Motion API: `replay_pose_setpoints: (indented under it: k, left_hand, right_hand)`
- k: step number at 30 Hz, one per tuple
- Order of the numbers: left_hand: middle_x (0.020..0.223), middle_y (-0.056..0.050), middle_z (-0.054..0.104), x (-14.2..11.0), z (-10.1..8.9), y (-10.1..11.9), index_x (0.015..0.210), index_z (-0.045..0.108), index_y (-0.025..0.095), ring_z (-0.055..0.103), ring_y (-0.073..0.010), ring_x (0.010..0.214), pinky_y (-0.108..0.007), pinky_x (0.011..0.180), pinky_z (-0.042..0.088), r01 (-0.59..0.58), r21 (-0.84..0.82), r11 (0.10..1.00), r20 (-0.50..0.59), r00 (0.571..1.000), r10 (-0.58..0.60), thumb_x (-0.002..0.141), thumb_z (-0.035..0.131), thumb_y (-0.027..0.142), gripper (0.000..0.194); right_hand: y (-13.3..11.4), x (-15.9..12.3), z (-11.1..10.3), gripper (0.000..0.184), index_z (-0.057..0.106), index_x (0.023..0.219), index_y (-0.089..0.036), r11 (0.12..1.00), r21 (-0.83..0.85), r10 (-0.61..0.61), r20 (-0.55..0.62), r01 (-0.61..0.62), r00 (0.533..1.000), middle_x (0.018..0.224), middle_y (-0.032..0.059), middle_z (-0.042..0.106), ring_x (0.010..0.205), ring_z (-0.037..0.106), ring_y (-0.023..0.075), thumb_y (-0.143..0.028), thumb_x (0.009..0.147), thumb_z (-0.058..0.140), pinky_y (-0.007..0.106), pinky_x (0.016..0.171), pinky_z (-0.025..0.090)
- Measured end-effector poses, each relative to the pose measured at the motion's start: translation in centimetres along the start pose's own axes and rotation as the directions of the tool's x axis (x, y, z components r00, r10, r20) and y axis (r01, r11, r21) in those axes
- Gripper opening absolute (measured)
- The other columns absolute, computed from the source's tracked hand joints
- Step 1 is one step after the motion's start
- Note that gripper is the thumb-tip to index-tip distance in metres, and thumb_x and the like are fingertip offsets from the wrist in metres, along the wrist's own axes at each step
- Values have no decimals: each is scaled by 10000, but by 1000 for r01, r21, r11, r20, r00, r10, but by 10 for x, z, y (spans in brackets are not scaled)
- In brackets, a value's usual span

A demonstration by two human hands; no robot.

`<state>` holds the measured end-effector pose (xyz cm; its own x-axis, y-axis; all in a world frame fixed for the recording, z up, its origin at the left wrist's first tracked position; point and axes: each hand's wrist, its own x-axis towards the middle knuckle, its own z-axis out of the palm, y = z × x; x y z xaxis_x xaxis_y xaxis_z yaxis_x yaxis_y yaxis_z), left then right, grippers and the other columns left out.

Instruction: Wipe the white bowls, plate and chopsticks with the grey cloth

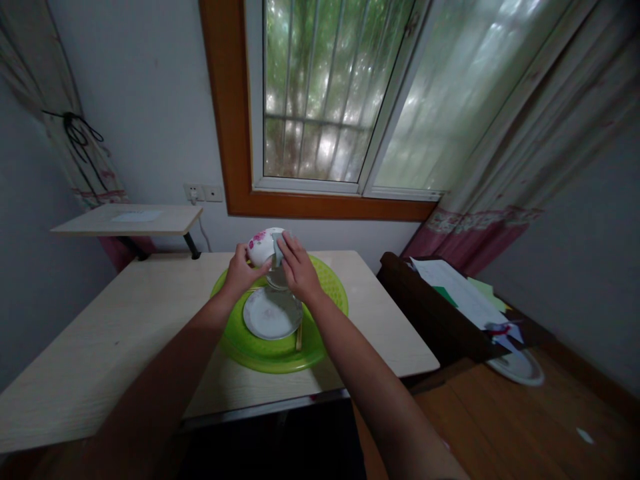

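Note:
My left hand (243,269) grips a white bowl (261,249) with pink flowers, tilted on its side above the green basin (280,363). Pressed to the bowl's outside by my right hand (299,264) is a greyish-green cloth or sponge (277,249); its exact kind is unclear. Below them, a white plate (273,313) lies in the basin. Just behind the plate, another pale dish (277,279) is partly hidden by my hands. A wooden chopstick or similar stick (299,337) rests at the plate's right side.
The basin stands on a pale wooden table (165,320). A small raised shelf (135,220) is at the back left. To the right, a dark brown piece of furniture (430,307) holds papers (455,290). Behind the table is a barred window (320,93).

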<state>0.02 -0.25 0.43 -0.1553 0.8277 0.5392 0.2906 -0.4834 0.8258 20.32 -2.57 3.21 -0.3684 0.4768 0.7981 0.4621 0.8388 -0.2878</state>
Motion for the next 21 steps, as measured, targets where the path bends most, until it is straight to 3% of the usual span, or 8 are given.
replay_pose_setpoints:
  k: [4,9,15,21]
  left_hand:
    - [1011,-59,664,2,0,-1,1055,490,222,705,-225,897,-340,728,608,29,-13,1000,-1,1000,-29,601,861,374,605]
    - [995,-57,672,3,0,1,1052,482,217,713,-220,878,-336,721,611,45,-54,998,-6,999,-45,597,860,351,607]
    - [1034,-74,667,3,-2,2,1084,475,225,720,-226,896,-318,704,605,31,-27,999,-43,999,-32,607,884,421,658]
    - [1014,-56,646,3,-2,1,1059,436,234,705,-206,860,-316,701,597,37,-23,999,-42,998,-38,600,882,410,664]
  right_hand:
    - [-4,2,-1,664,417,1590,-286,996,-15,-90,80,92,993,1693,6,328,1618,140,251,-93,955,452,568,1312,244]
    - [-6,2,0,713,442,1575,-278,997,-4,-80,88,81,993,1678,11,358,1611,172,245,-47,901,455,566,1306,258]
    - [0,-3,5,725,425,1589,-263,997,6,79,-40,-79,996,1662,22,384,1551,353,225,-95,884,455,498,1293,322]
    - [14,-8,13,521,568,1489,-215,948,69,316,-126,-310,940,1493,84,604,1369,596,250,-285,987,447,458,1196,458]
